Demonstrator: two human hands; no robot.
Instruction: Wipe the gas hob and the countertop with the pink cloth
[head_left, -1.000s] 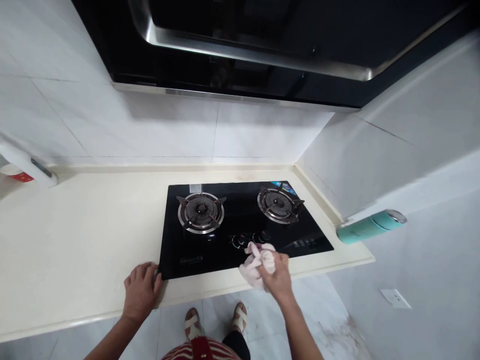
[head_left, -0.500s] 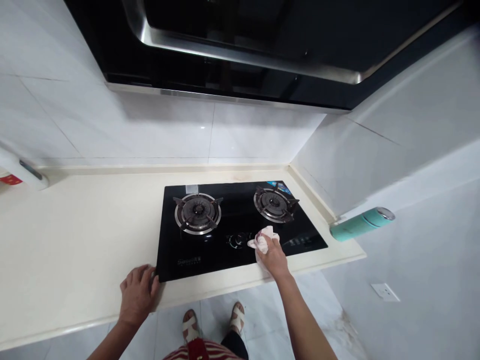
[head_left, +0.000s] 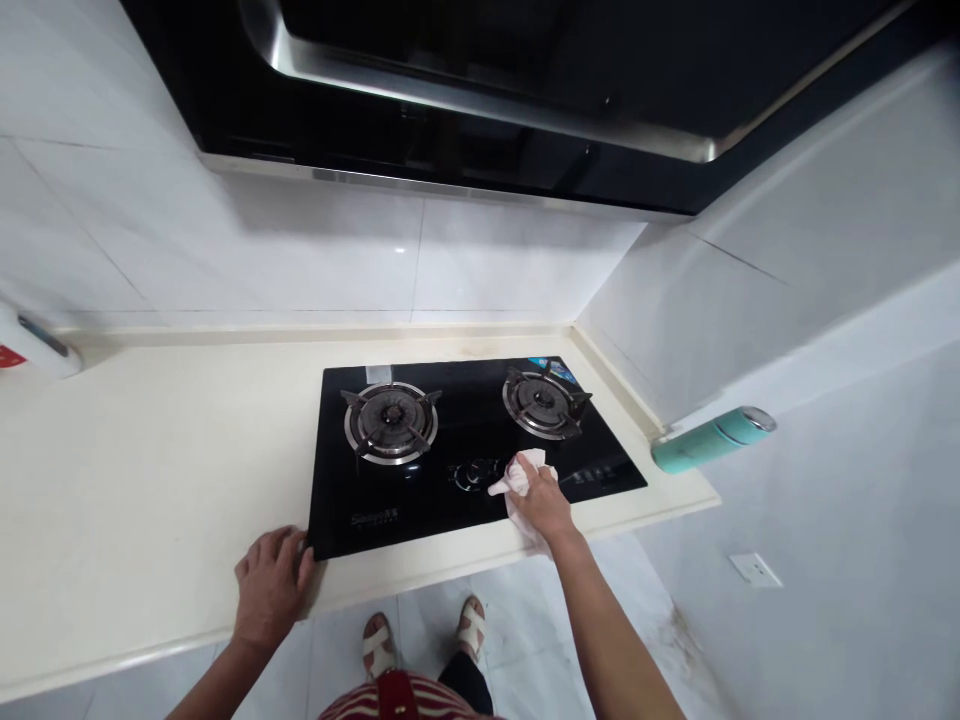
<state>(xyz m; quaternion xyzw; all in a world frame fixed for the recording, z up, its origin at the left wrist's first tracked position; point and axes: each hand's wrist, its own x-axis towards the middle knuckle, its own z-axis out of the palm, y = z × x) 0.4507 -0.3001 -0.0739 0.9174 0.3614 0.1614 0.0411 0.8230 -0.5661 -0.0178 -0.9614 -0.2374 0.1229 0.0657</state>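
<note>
A crumpled pale pink cloth (head_left: 531, 470) is bunched under my right hand (head_left: 543, 502), whose fingers are closed round it. It presses on the black glass gas stove (head_left: 465, 395), beside the control knob (head_left: 477, 474) and in front of the right burner (head_left: 544, 403). Part of the cloth hangs down toward the counter's front edge. My left hand (head_left: 271, 580) lies on the counter with its fingers stretched out, the thumb close to the stove's front left corner. Nothing shows in that hand. The left burner (head_left: 391, 420) sits between the two hands, farther back.
Around the stove runs a cream countertop (head_left: 172, 470). A green bottle (head_left: 712, 441) stands at its right end by the wall. A white object (head_left: 45, 345) is at the far left. Low over the stove hangs a black range hood (head_left: 450, 130).
The view has shifted slightly. My right hand and the cloth stay near the knob, the cloth's folds a little changed. My left hand remains at the stove's corner.
</note>
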